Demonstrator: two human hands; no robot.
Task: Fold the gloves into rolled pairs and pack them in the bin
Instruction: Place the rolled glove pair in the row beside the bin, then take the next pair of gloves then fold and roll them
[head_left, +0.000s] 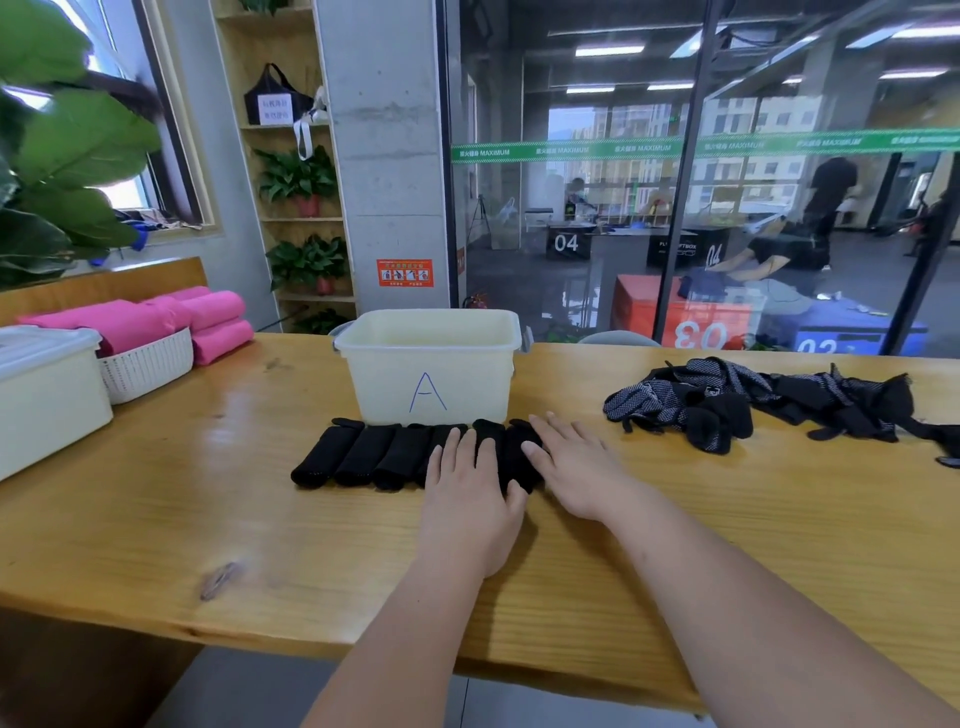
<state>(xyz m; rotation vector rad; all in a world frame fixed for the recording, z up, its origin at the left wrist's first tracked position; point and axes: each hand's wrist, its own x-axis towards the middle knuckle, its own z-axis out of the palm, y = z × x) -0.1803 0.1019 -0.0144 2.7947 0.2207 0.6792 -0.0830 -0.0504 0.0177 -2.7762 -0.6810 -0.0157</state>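
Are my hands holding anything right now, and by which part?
Nothing is gripped. Left hand and right hand rest flat on the right end of the rolled gloves.

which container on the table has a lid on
The box at the far left; the bin marked A and the white basket are both open-topped.

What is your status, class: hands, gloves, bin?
Both down: left hand, right hand flat on rolled gloves. Row sits before bin. More loose gloves piled at right. Path to bin unblocked.

Black rolled gloves (363, 457) in row touching cream bin (431, 374); loose gloves (769, 405) heaped right, count unclear.
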